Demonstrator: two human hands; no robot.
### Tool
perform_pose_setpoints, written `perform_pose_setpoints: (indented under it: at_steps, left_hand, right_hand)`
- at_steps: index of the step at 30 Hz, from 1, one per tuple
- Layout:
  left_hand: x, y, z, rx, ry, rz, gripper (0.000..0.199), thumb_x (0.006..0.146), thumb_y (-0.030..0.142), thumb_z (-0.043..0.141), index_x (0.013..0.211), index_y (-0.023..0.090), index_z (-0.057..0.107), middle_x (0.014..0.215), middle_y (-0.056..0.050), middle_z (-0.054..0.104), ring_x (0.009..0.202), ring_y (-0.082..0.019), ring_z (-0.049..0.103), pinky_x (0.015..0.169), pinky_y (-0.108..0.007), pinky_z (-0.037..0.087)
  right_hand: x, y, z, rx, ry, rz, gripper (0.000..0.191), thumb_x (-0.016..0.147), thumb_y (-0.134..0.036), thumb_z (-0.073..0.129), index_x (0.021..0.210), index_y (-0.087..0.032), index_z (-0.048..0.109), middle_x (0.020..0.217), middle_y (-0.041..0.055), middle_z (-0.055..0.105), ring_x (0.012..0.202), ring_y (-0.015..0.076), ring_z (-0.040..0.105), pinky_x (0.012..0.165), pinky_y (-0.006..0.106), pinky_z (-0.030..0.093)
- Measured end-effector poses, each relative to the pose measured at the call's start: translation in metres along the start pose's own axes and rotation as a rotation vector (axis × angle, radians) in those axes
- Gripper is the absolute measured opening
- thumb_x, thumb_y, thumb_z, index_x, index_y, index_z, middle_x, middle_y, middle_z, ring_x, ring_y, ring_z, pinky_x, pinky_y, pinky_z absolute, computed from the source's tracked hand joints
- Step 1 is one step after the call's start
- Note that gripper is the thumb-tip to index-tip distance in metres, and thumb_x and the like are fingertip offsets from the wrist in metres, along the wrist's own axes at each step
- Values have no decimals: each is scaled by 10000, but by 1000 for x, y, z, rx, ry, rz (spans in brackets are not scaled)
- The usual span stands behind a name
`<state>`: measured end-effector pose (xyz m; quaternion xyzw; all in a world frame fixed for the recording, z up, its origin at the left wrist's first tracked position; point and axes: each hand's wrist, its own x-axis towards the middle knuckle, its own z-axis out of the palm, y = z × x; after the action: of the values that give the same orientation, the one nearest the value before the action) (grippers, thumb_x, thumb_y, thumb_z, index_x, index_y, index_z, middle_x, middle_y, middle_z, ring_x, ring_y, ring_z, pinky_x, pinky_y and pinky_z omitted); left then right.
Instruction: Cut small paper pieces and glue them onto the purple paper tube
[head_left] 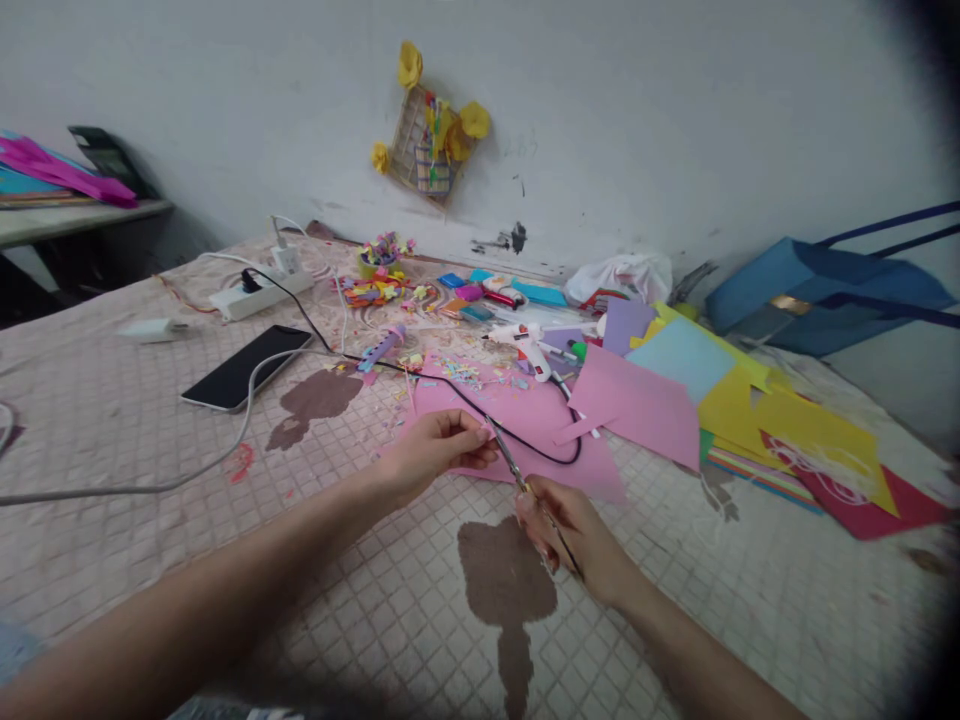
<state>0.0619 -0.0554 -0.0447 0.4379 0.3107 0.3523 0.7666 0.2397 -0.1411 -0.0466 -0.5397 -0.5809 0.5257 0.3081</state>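
Note:
My left hand (pixel 442 450) pinches a small piece of pink paper (pixel 486 430) between thumb and fingers. In my right hand (pixel 562 530) is a pair of scissors (pixel 510 462), its blades reaching up and left to the edge of that piece. Both hands are just above the near edge of a large pink sheet (pixel 600 474) lying on the table. A black cable crosses this sheet behind the blades, and small paper scraps (pixel 469 373) are scattered on its far part.
A phone (pixel 247 368) and power strip (pixel 262 295) are at the left, with cables across the table. A white glue gun (pixel 525 345) lies behind the hands. Coloured papers (pixel 682 355) and a blue bag (pixel 825 290) are at the right.

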Motion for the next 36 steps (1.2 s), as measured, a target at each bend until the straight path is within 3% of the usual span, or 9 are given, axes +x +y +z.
perform_pose_setpoints:
  at_steps: [23, 36]
  left_hand:
    - [-1, 3, 2, -8, 21, -32, 217, 702, 265, 706, 741, 107, 562, 727, -43, 660, 663, -113, 621, 710, -283, 479]
    - [0, 3, -3, -9, -37, -29, 197, 711, 255, 699, 755, 114, 568, 737, -40, 666, 667, -108, 618, 709, -272, 477]
  right_hand:
    - [0, 3, 2, 19, 15, 29, 392, 838, -527, 462, 637, -194, 409, 462, -79, 369, 378, 58, 318, 368, 185, 262]
    - [-1, 0, 1, 28, 13, -1, 391, 837, -524, 468, 631, -196, 416, 458, -79, 380, 375, 64, 328, 370, 193, 253]
